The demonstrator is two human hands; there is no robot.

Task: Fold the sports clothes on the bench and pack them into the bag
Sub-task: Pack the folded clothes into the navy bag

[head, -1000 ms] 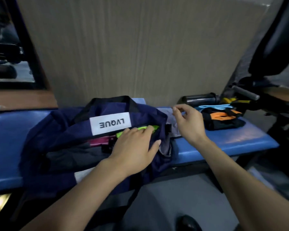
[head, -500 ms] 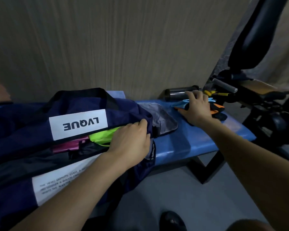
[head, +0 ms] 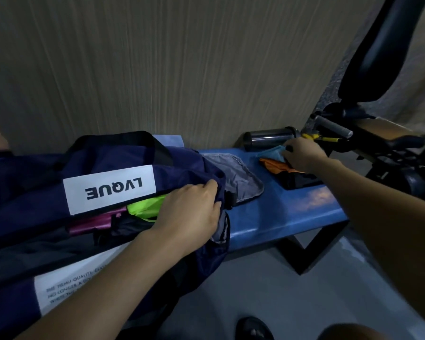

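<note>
Head view. Navy duffel bag [head: 103,177], left on blue bench [head: 292,212]: mouth pinched open by left hand [head: 194,212]; neon-green garment [head: 145,208] inside. Right hand [head: 302,155], far right, curled around folded black, orange and blue clothes stack [head: 290,173]. Risk: one-handed lift lets the stack unfold, or knocks the steel bottle [head: 270,141] just behind.

Left hand [head: 192,214] on bag [head: 30,182]
</note>
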